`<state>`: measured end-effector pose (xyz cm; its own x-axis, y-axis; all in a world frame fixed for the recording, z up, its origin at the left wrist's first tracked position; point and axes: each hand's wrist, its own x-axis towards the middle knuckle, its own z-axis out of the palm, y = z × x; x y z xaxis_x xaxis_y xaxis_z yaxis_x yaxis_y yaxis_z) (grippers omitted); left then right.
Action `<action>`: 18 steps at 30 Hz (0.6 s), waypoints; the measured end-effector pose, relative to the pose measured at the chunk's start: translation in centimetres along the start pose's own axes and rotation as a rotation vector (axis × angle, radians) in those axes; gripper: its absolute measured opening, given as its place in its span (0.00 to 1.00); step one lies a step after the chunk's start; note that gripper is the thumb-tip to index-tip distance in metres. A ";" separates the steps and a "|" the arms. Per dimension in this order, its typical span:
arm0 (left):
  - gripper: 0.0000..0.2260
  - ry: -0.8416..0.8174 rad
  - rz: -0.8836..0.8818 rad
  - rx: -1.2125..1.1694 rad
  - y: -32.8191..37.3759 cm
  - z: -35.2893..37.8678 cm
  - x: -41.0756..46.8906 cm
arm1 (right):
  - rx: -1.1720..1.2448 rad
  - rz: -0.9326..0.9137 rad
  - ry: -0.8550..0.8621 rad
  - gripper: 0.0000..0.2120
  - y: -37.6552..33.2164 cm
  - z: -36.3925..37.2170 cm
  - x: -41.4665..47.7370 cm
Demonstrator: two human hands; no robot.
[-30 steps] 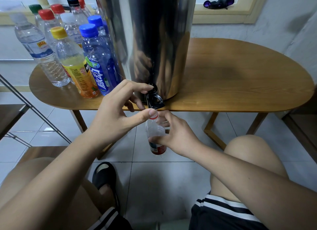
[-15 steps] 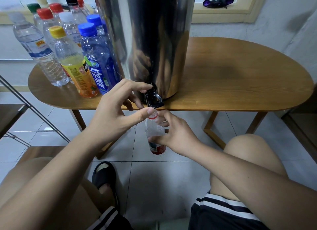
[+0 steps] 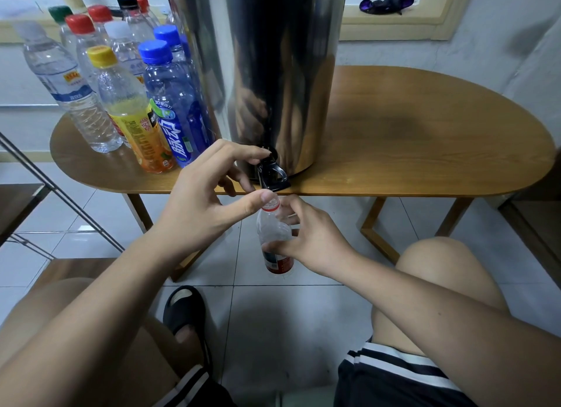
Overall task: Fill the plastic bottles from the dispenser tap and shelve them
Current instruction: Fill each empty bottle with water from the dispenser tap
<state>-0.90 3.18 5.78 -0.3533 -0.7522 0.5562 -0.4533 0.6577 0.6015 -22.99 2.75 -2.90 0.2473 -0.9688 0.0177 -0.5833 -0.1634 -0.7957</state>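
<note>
Steel dispenser stands tall on the wooden table, its black tap jutting over the near edge. We sit facing it with our 2 hands meeting just under that tap. Our left hand holds the tap: the forefinger hooks over its top, the other fingers curl beside it, and the thumb tip touches the mouth of the bottle. Our right hand grips that bottle round its middle, fingers and thumb wrapped about the clear plastic. The bottle is uncapped, has a red neck ring and a red label at its base, and hangs almost upright below the table edge, above the tiled floor, with its mouth right under the spout. We cannot tell how much water is in it. On the far left of the table, beside the dispenser, stands a cluster of capped bottles, with yellow, blue, red, white, green and black caps. A black sandal shows between our knees. A metal rack leans in at the left, and a purple cloth lies on the far window sill.
</note>
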 end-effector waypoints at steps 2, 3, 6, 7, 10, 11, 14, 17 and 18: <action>0.21 0.000 -0.001 0.000 0.0 0.0 0.0 | 0.003 0.004 0.000 0.37 0.0 0.0 0.0; 0.21 -0.001 0.000 0.000 0.0 0.0 0.0 | 0.006 0.006 0.001 0.37 -0.1 0.0 0.0; 0.21 -0.003 0.001 -0.004 0.0 0.0 0.0 | 0.007 0.007 0.000 0.37 -0.1 0.1 0.0; 0.21 -0.004 0.000 -0.007 0.0 0.0 0.0 | 0.005 0.008 -0.001 0.37 -0.1 0.1 0.0; 0.21 -0.005 -0.006 -0.010 0.1 0.0 0.0 | -0.006 0.010 -0.007 0.37 -0.2 0.0 0.0; 0.21 -0.005 -0.007 -0.010 0.1 0.0 0.0 | -0.009 0.009 -0.007 0.37 -0.2 0.0 0.0; 0.21 -0.005 -0.006 -0.017 0.1 0.0 0.0 | -0.010 0.009 -0.005 0.37 -0.3 0.0 0.0; 0.21 -0.005 -0.008 -0.018 0.1 0.0 0.0 | -0.018 0.011 -0.006 0.37 -0.2 0.0 0.0; 0.21 -0.005 -0.008 -0.017 0.1 0.0 0.0 | -0.022 0.012 -0.007 0.37 -0.2 0.0 0.0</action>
<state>-0.96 3.28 5.88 -0.3541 -0.7576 0.5483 -0.4422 0.6522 0.6157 -22.83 2.75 -2.77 0.2455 -0.9694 0.0040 -0.6030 -0.1559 -0.7823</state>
